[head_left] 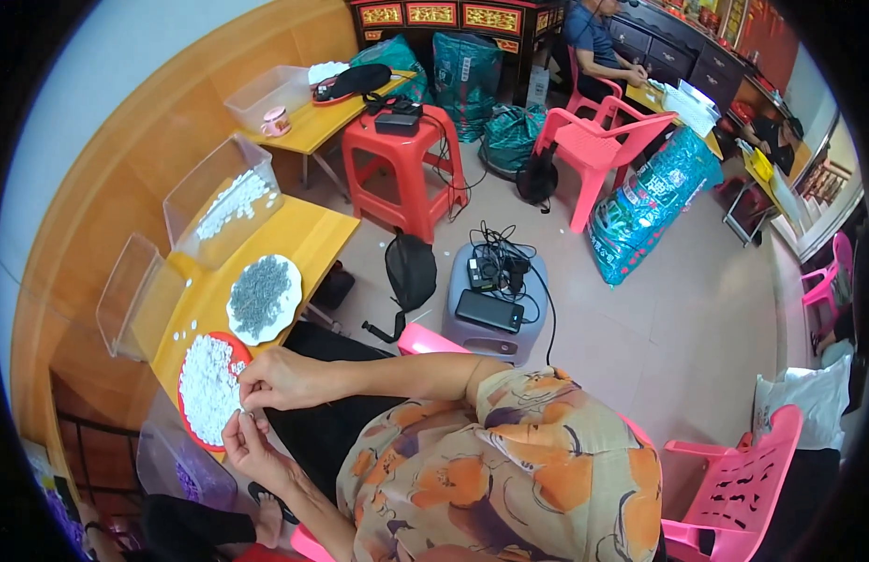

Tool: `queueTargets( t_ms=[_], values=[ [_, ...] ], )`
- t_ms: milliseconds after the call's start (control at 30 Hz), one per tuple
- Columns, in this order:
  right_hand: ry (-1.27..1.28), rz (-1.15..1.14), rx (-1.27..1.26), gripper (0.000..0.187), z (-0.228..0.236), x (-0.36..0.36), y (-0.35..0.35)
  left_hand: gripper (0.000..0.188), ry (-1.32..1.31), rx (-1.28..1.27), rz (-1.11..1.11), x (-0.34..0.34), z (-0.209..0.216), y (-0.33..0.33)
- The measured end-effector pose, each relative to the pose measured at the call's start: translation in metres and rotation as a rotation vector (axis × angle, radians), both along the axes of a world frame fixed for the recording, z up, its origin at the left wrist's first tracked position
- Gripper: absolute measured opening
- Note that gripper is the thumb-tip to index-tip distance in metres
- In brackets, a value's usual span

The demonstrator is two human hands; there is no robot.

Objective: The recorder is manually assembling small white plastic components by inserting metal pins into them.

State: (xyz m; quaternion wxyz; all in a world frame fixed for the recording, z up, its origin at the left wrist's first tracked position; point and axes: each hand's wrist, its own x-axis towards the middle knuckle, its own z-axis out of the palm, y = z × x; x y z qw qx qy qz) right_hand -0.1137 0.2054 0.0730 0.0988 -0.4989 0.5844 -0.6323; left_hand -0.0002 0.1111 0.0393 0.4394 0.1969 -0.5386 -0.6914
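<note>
My right hand (289, 379) is bent over the edge of a red tray (239, 348) piled with small white pieces (209, 389). Thumb and fingers are pinched together. Just below it, my left hand (252, 447) also pinches, its fingertips almost touching the right ones. Between them is a tiny pale thing, too small to name. Beyond the tray stands a white scalloped plate (292, 304) heaped with small grey pieces (259, 297). Both rest on a yellow wooden table (312, 229).
Clear plastic bins (256, 173) line the table's wall side, one holding white pieces. A purple-filled bin (186, 478) sits nearby. A red stool (397, 155) carries a black adapter. A grey stool (462, 342) holds cables and a power bank. Other people sit at tables farther off.
</note>
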Motion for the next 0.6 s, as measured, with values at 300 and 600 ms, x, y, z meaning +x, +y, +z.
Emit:
queueTargets(
  t_ms=[300, 600],
  values=[
    [0.087, -0.017, -0.022, 0.013, -0.003, 0.008, -0.003, 0.007, 0.032, 0.009, -0.01, 0.0, -0.006, -0.007],
    [0.034, -0.077, -0.14, 0.011, -0.011, 0.019, -0.009, 0.008, 0.028, -0.08, 0.04, 0.005, -0.011, -0.013]
  ],
)
